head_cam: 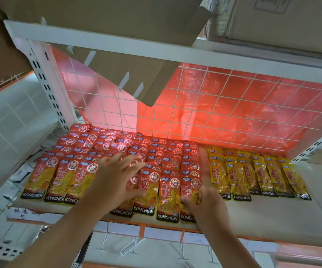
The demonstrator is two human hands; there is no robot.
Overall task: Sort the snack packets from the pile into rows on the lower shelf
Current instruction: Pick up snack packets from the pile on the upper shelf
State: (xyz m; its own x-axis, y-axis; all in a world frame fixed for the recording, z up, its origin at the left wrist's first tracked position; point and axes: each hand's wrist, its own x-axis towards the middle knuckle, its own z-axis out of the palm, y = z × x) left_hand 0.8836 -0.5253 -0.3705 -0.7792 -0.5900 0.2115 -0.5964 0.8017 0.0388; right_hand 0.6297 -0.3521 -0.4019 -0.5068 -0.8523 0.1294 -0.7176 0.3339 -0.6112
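Observation:
Red KONCHEW snack packets (pixel 168 182) lie in overlapping rows across the left and middle of the lower shelf (pixel 272 215). Yellow packets (pixel 253 176) form shorter rows to the right, with a bare strip between the two colours. My left hand (pixel 115 178) lies flat with spread fingers on the red packets in the middle rows. My right hand (pixel 204 204) grips the lower edge of the rightmost front red packet (pixel 190 192), fingers curled on it.
A white wire grid (pixel 224 105) with red film behind it closes the back of the shelf. Cardboard flaps (pixel 129 74) hang from the upper shelf (pixel 233 53) above the packets. White uprights (pixel 48 89) stand at the left. Price-tag holders (pixel 162 232) line the front edge.

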